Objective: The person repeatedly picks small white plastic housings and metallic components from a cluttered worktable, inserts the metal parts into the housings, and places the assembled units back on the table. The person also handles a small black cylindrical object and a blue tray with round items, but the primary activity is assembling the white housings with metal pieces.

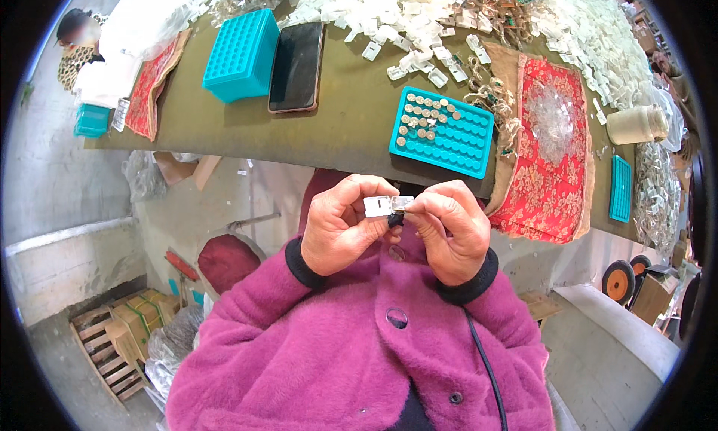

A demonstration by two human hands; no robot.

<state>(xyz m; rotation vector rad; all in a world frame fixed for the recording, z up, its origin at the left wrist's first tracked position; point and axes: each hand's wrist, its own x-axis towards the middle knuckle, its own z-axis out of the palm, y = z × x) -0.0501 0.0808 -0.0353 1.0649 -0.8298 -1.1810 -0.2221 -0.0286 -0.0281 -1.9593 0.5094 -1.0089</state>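
Just in front of my chest, beyond the table's near edge, my two hands meet. My left hand (340, 225) is closed, with a small white rectangular plastic housing (376, 206) between thumb and fingers. The housing has a dark slot in its face. At its right end is a small clear piece (402, 203), pinched by the thumb and forefinger of my right hand (455, 233). Whether the two pieces are joined I cannot tell. Something small and black (396, 219) shows below them, between my fingers. A teal tray (471, 150) with rows of round silvery discs (426, 102) lies nearest my hands.
On the green table (262, 139) stand a teal tray stack (239, 53) and a dark-screened tablet or phone (296, 68). White plastic housings (437, 27) heap at the back. A red patterned cloth (542, 195) bears small clear pieces (553, 120). Another person (78, 38) is at far left.
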